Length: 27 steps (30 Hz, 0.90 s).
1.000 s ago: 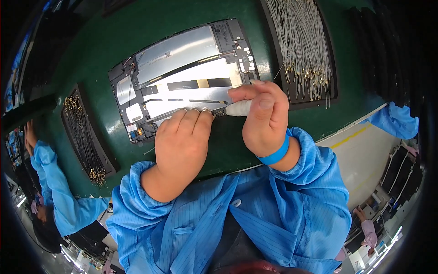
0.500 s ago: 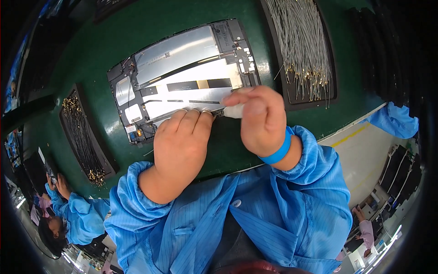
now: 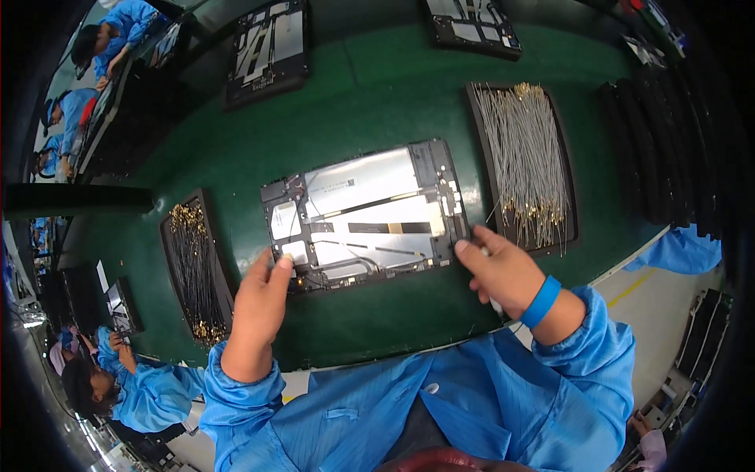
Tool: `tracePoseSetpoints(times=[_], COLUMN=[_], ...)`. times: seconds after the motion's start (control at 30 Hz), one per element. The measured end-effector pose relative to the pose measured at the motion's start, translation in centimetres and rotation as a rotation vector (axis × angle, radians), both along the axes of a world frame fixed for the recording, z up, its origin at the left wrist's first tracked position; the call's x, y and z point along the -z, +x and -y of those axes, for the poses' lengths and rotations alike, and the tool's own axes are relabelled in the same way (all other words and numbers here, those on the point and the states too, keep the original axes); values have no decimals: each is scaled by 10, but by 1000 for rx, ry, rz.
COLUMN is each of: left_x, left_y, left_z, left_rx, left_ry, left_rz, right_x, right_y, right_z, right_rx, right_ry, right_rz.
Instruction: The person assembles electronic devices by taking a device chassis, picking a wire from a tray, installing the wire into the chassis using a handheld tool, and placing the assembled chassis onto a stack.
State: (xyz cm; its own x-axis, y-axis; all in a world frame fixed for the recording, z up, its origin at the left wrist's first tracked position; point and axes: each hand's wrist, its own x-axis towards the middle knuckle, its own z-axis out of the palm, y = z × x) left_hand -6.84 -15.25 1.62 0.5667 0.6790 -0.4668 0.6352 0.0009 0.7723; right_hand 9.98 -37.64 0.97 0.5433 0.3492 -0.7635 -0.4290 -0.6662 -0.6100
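An opened tablet (image 3: 370, 216) lies in front of me, with silver battery plates, black cables and small boards showing inside its dark frame. My left hand (image 3: 261, 307) grips its left lower corner, thumb on top at the edge. At the right edge, my right hand (image 3: 507, 275) pinches the frame between thumb and forefinger. A slim white tool (image 3: 495, 305) is tucked in the curled fingers of that hand; most of it is hidden. A blue band (image 3: 542, 302) circles my right wrist.
A dark tray of grey cables (image 3: 523, 157) stands at the right, a tray of black cables (image 3: 197, 275) at the left. Two more opened tablets (image 3: 271, 47) (image 3: 472, 23) lie at the far side. Co-workers in blue (image 3: 145, 385) sit along the left.
My left hand has gone from the tablet's near edge to its left corner, and my right hand from the near edge to the right side. The view has tilted, showing more of the far table.
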Motion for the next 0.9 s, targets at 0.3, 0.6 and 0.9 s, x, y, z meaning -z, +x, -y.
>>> tracePoseSetpoints(times=[0.3, 0.6, 0.9], left_x=[2, 23, 47], left_y=[13, 158, 196], left_z=[-50, -142, -194], left_rx=[-418, -879, -1019], left_ry=[-429, -604, -365], left_rz=[490, 824, 539], right_x=[-59, -64, -43], right_y=[35, 65, 84], right_z=[-45, -39, -53], right_rx=[75, 385, 423], right_ry=[411, 447, 249], right_rz=[-135, 121, 39])
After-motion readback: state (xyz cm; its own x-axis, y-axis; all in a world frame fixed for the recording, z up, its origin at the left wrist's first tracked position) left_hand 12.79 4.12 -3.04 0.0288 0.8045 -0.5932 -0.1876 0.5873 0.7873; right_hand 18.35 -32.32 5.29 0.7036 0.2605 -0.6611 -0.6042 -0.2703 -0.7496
